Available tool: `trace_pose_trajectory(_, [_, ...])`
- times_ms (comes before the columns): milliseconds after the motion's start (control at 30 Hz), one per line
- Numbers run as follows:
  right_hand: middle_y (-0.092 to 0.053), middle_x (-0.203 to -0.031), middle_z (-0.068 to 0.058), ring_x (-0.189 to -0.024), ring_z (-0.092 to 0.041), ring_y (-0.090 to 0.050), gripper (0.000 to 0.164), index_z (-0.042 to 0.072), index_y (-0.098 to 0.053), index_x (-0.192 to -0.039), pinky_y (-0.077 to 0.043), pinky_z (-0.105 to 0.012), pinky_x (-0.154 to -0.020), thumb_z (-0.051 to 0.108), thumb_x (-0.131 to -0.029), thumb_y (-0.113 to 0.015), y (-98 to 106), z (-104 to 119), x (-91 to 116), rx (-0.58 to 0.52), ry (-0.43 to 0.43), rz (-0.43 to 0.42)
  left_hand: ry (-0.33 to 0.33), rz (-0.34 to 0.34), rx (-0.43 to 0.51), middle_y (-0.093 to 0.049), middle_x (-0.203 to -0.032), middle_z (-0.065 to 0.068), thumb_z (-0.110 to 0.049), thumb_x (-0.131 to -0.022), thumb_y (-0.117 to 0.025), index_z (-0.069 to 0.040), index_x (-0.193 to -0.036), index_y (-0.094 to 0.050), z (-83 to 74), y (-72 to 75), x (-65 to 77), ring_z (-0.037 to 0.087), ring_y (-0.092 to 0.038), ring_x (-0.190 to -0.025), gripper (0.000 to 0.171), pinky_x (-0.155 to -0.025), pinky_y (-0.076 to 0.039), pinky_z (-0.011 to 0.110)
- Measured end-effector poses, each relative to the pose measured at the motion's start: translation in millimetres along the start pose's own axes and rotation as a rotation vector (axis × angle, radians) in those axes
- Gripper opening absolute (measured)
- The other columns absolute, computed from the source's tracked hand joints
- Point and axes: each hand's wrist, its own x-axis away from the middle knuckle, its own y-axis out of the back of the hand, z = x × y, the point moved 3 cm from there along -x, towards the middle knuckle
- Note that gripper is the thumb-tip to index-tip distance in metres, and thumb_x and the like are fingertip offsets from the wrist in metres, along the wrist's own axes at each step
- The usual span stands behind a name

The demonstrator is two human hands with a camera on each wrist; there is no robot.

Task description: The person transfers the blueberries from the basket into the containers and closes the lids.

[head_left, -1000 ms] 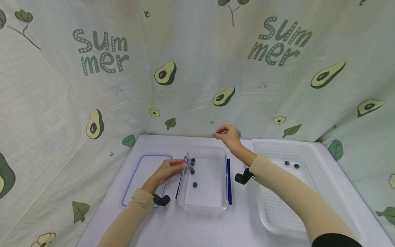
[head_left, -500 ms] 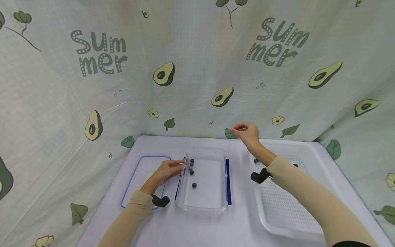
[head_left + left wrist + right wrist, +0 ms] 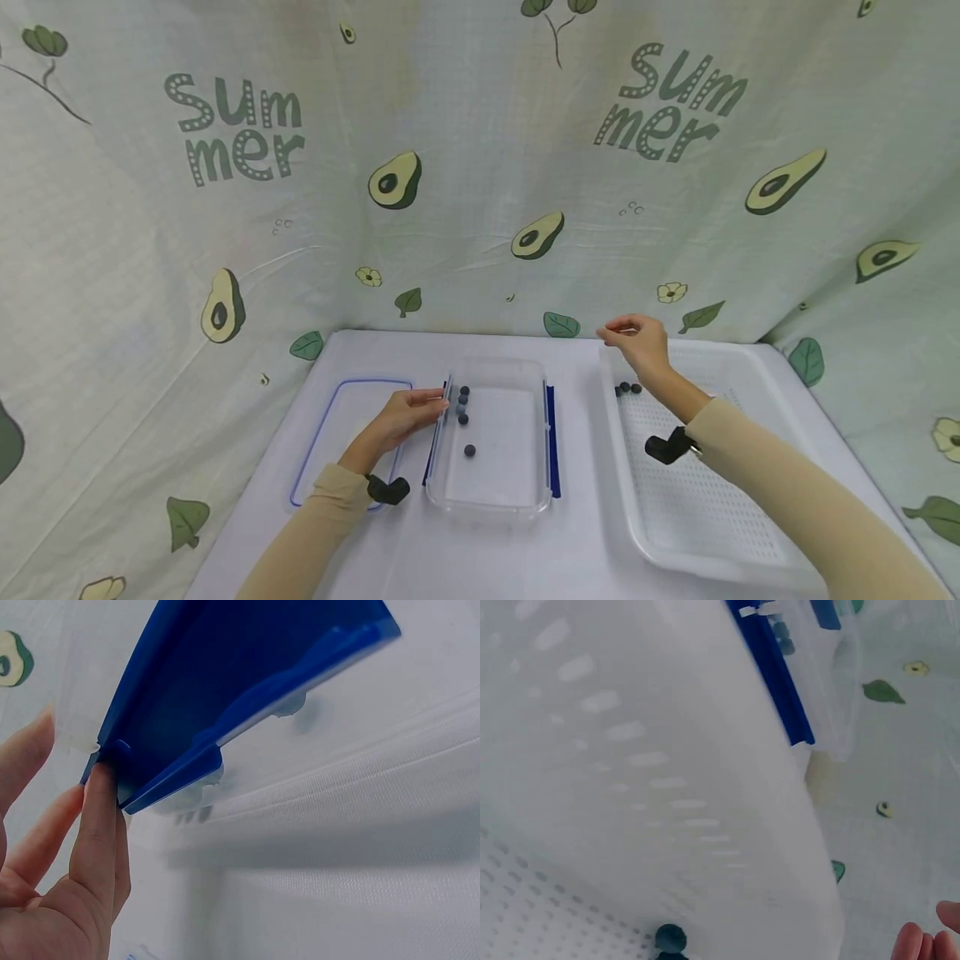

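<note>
Container (image 3: 510, 454) touches the seemingly straight-fingered left hand (image 3: 397, 419).

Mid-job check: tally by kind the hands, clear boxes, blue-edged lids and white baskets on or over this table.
Hands, the left hand and right hand: 2
Clear box: 1
Blue-edged lid: 1
White basket: 1
Total: 5
</note>
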Motion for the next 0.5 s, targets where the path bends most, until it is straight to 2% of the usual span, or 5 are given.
trace_pose_trajectory(100, [-0.069, -0.097, -0.017, -0.066, 0.002, -0.063, 0.027, -0.009, -0.068, -0.103, -0.052, -0.019, -0.061, 0.012, -0.089, -0.076, 8.4, -12.3, 2.9, 0.029, 0.007, -0.023, 0.01, -0.003, 0.001, -0.067, -0.124, 0.015, -0.017, -0.091, -0.076, 0.004, -0.136, -0.057, 0.4, -0.2, -0.2, 0.017, -0.065, -0.109, 0.053, -0.096, -0.053, 0.03])
trace_pose_trajectory(200, [-0.07, -0.095, -0.019, -0.064, 0.002, -0.062, 0.026, -0.01, -0.068, -0.102, -0.05, -0.017, -0.057, 0.009, -0.088, -0.077, 15.9, -24.0, 5.3, 0.052, 0.01, -0.043, 0.019, -0.01, 0.0, -0.067, -0.125, 0.015, -0.017, -0.091, -0.076, 0.003, -0.135, -0.058, 0.0, -0.7, 0.1, 0.017, -0.065, -0.109, 0.052, -0.096, -0.053, 0.03])
trace_pose_trajectory(500, [-0.071, -0.092, -0.018, -0.069, 0.002, -0.058, 0.024, -0.01, -0.07, -0.1, -0.049, -0.015, -0.057, 0.007, -0.085, -0.078, 27.8, -57.7, 14.2, 0.158, -0.024, -0.073, 0.021, -0.018, 0.006, -0.067, -0.124, 0.015, -0.015, -0.09, -0.076, 0.003, -0.135, -0.059, -0.4, -0.6, -0.7, 0.017, -0.066, -0.108, 0.05, -0.095, -0.054, 0.03])
